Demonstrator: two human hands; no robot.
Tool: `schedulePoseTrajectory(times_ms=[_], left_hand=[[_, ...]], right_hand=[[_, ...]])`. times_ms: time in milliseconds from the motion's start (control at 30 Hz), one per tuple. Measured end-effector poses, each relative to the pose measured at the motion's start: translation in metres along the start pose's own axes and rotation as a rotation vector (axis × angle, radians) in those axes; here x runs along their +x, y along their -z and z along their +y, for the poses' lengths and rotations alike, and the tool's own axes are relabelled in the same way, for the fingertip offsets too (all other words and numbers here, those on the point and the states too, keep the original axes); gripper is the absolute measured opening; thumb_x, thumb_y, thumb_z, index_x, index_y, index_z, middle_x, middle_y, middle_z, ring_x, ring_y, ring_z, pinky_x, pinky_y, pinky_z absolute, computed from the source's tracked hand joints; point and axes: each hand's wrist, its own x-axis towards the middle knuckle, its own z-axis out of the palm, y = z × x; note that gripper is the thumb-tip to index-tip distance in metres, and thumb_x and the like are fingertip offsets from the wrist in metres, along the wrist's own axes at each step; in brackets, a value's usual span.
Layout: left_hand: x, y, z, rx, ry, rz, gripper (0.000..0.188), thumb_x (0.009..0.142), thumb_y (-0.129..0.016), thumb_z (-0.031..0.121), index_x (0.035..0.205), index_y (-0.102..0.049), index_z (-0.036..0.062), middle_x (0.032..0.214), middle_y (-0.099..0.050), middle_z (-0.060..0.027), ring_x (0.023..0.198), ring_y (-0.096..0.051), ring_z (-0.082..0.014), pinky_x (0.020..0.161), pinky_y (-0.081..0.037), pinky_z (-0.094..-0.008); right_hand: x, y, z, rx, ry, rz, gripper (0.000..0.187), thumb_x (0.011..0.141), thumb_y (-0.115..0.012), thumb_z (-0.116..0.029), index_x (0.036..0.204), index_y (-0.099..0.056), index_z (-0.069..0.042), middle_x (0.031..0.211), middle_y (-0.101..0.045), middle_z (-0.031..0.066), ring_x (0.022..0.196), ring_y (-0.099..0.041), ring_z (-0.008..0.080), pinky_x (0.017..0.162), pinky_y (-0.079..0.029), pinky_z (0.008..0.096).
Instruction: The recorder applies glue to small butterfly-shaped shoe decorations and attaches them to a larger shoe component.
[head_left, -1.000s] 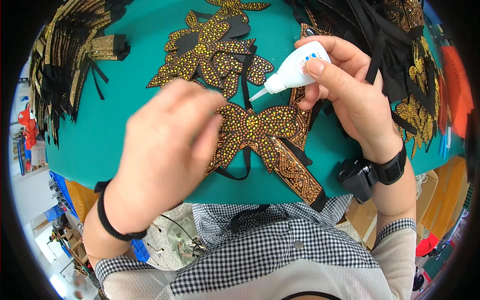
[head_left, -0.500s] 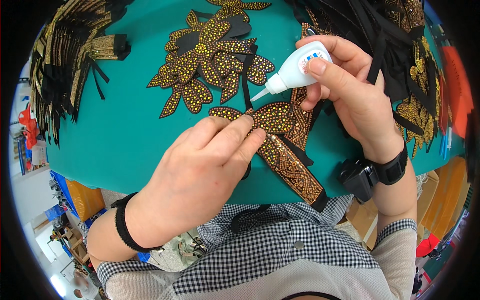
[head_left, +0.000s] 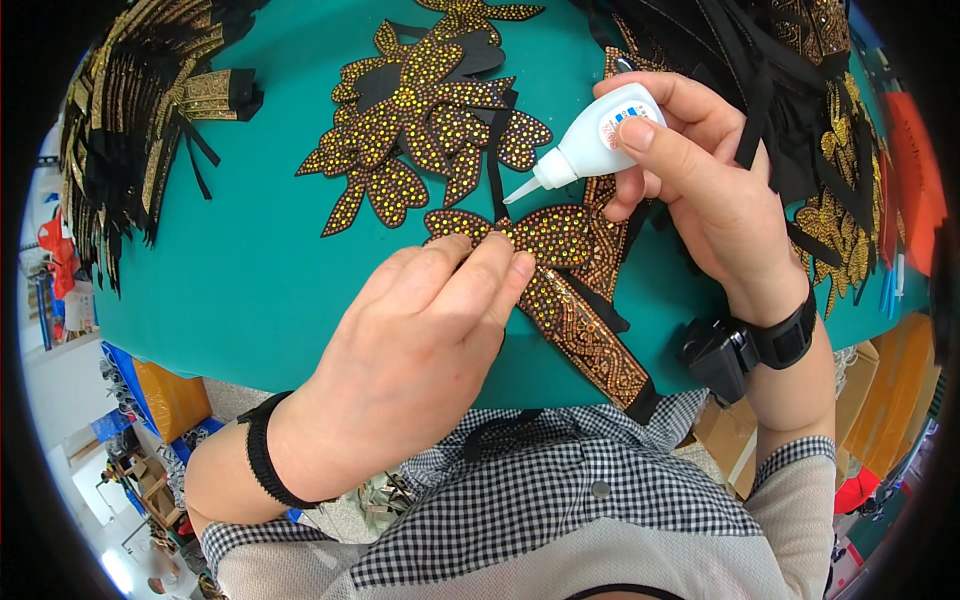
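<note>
My left hand (head_left: 405,325) presses its bunched fingertips on a rhinestone-studded bow (head_left: 550,236), dark-edged with yellow and orange stones. The bow lies over the upper end of a patterned gold and black band (head_left: 592,345), whose black tip points toward me. From the bow's middle a narrow black ribbon (head_left: 495,165) runs up. In my right hand (head_left: 715,190) is a small white squeeze bottle (head_left: 585,148), tilted so its thin nozzle points down left. The nozzle tip hovers just above the bow, beside the ribbon. Part of the bow is hidden under my left fingers.
Several studded bows (head_left: 405,100) lie overlapped on the green table (head_left: 250,290). Gold and black bands (head_left: 150,90) are piled at the far left. More black straps (head_left: 690,60) and gold pieces (head_left: 835,220) heap up at the right. A black device (head_left: 715,358) sits at my right wrist.
My left hand has shifted slightly right, its fingers bunching closer over the bow. The bow and band have moved a little right. The bottle has stayed almost still.
</note>
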Motion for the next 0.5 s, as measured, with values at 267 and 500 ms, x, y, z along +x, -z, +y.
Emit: schedulePoseTrajectory(times_ms=[267,500], left_hand=[[0.0035,0.0009,-0.0032,0.042,-0.046,-0.012,0.045,0.065,-0.054,0.003,0.109,-0.056,-0.0033,0.109,-0.053,-0.0113,0.098,-0.052,-0.0266,0.083,-0.045,-0.0343],[0.0005,-0.0006,0.0052,0.071,-0.030,0.013,0.044,0.066,-0.053,0.001,0.109,-0.055,-0.0053,0.109,-0.054,-0.0141,0.101,-0.052,-0.0274,0.087,-0.044,-0.0356]], right_hand=[[0.0008,0.0015,-0.0001,0.010,0.014,-0.022,0.031,0.083,-0.056,-0.015,0.108,-0.053,0.003,0.083,-0.059,0.0060,0.059,-0.054,0.0062,0.056,-0.050,0.0233],[0.0015,0.0019,0.0024,0.027,0.026,-0.032,0.030,0.083,-0.057,-0.015,0.107,-0.054,0.002,0.082,-0.059,0.0058,0.059,-0.054,0.0066,0.058,-0.050,0.0234]])
